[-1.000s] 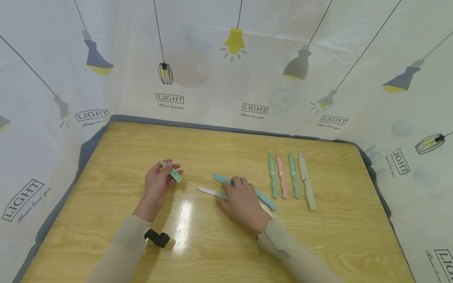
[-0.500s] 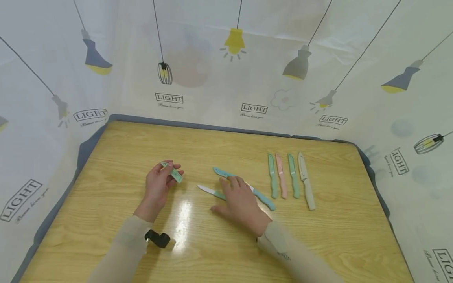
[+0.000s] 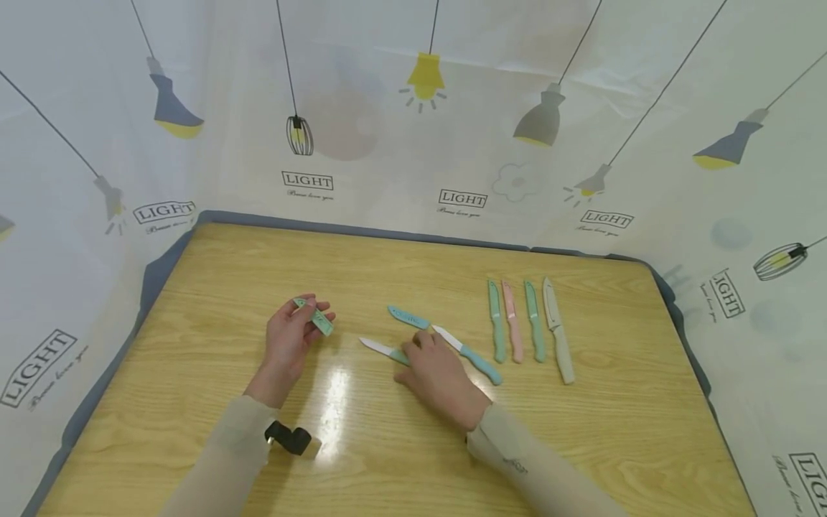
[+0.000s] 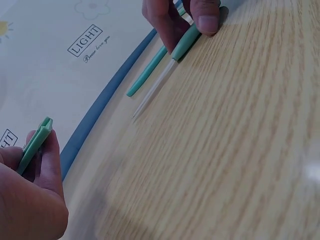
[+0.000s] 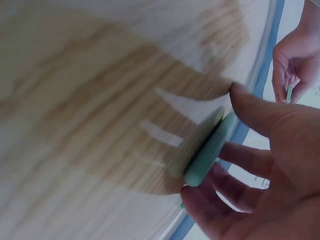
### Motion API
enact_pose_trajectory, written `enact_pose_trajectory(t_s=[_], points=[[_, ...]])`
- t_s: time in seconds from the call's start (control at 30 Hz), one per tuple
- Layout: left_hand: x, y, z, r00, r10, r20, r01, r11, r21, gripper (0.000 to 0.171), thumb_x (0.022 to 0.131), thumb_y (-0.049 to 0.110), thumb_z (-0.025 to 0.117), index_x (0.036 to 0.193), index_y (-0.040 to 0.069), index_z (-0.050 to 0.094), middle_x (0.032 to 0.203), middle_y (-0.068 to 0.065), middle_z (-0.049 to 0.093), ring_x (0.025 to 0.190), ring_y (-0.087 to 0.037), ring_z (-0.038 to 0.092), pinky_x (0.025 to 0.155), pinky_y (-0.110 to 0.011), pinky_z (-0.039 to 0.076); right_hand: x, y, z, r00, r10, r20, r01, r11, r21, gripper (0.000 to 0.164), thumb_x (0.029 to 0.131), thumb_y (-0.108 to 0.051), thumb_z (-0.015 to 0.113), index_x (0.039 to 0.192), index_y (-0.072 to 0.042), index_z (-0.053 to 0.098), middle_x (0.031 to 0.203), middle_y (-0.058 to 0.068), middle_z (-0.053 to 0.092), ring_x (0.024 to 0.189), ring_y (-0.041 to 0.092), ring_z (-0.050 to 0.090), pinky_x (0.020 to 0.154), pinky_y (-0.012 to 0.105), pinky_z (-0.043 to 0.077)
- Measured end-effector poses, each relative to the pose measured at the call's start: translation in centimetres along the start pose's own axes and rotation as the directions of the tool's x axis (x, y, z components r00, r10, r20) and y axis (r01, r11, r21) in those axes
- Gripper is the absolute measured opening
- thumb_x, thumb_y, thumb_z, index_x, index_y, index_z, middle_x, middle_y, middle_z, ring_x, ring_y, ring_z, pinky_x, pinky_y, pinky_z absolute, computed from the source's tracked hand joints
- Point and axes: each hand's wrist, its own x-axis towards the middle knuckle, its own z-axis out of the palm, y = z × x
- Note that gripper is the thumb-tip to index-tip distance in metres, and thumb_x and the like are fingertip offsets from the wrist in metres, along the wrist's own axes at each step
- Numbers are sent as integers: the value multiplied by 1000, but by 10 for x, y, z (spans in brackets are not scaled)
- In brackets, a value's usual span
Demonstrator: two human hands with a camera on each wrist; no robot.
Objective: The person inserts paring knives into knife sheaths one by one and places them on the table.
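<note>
My left hand (image 3: pixel 288 341) holds a small green knife sheath (image 3: pixel 315 317) between thumb and fingers, raised at the left. My right hand (image 3: pixel 442 377) is low over the green handle of a white-bladed paring knife (image 3: pixel 381 348). In the right wrist view, the fingers lie along one side of the green handle (image 5: pixel 210 152), and the thumb stands a little apart from it. The knife's blade points left. Just beyond it lies a blue-handled knife (image 3: pixel 479 365) with its white blade bare, and a blue sheath (image 3: pixel 408 317) lies off its tip.
Two green sheathed knives (image 3: pixel 496 323) (image 3: pixel 535 323), a pink one (image 3: pixel 513 323) and a longer cream one (image 3: pixel 558 334) lie in a row at the right of the wooden table (image 3: pixel 362 266). A lamp-printed curtain (image 3: pixel 381 179) encloses its back and sides.
My right hand has lifted off the blue sheath and drawn back toward me, its fingers bending at the green knife's handle. The blue knife's blade now shows. My left hand stays almost still.
</note>
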Motion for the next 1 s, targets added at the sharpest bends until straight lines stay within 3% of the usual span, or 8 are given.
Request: enact_pose_trajectory(t_s=[0.23,0.47,0.73,1.0], points=[[1,-1,0,1000,7,5,-8,1000,8,48,98,20,55,134,-6,40,102,-7,66,90,-21,70,84,-32,55,2,6,1,996,-45,-78,46,999,12,21,89,-26,69,102,-10,70,92,2,59,79,15,53,67,27,48],[2,-3,2,1000,-9,0,9,1000,-1,49,98,21,56,136,-7,39,100,-6,66,89,-21,70,85,-33,55,2,7,-1,995,-61,-78,62,998,5,14,89,-20,69,98,-10,70,90,2,59,77,15,56,65,27,50],[2,-6,5,1000,-15,6,15,1000,-2,52,97,21,57,136,-7,38,100,-6,66,89,-22,70,84,-32,56,-1,10,-5,1000,29,-11,-28,992,119,17,92,-23,64,103,-12,72,94,-2,60,80,10,56,67,23,51],[1,-9,18,1000,-18,21,18,1000,6,52,97,22,57,136,-8,39,101,-8,66,89,-22,70,84,-32,56,-16,18,-19,991,136,-1,-130,944,303,20,91,-27,63,105,-13,68,94,-7,62,74,6,54,65,23,51]])
